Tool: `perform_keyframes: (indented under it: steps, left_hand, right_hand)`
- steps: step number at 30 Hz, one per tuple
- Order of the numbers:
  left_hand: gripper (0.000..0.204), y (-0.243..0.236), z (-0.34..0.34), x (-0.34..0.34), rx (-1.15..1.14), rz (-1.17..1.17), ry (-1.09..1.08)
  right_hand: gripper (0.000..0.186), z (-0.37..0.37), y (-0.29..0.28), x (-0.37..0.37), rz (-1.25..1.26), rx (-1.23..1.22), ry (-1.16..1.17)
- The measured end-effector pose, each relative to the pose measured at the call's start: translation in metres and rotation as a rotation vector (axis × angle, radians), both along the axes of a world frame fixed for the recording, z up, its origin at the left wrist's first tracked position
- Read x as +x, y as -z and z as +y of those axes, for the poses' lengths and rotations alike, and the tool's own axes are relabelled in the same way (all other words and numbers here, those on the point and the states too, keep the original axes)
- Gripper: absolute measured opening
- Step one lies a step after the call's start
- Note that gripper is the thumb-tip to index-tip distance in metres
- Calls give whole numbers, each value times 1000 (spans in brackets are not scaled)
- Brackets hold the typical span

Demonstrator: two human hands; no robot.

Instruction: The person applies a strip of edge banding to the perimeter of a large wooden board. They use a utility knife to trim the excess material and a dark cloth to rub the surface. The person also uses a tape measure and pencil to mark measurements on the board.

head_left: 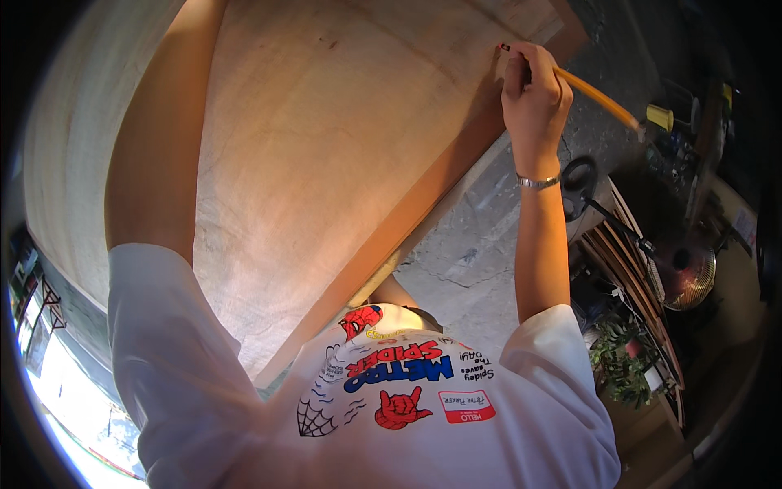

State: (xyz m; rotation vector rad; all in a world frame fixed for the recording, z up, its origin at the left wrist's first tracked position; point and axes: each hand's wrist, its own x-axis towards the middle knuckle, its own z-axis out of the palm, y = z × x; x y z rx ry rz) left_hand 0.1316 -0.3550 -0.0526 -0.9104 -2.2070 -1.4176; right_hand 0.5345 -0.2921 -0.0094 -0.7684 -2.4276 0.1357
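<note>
My right hand (538, 94) pinches a yellow-orange pencil (599, 96) near the far right edge of a large pale wooden panel (326, 122). One end of it, small and dark reddish, shows past my fingertips close to the wood. The longer part slants back to the right over the floor. I cannot tell whether the front end touches the panel. My left arm (163, 138) reaches up across the panel's left side, and its hand is beyond the upper edge of the view. Along the panel's near right side runs a smooth reddish-brown edge (391, 224).
Cracked grey concrete floor (464, 265) lies right of the panel. Farther right stand a fan (684, 273), a stack of long thin strips (623, 253), a leafy plant (623, 363) and a yellow cup-like container (660, 118). Bright light enters at lower left.
</note>
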Motion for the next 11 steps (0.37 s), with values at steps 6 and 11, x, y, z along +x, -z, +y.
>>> perform_keyframes:
  steps: [6, 11]
  left_hand:
    - [88, -21, -38, 1, -178, -225, 184]
    - [64, 13, -102, 8, -168, -14, 602]
  right_hand:
    - [21, -29, -43, 37, 553, -166, 63]
    - [31, -78, -60, 182, 630, -250, 241]
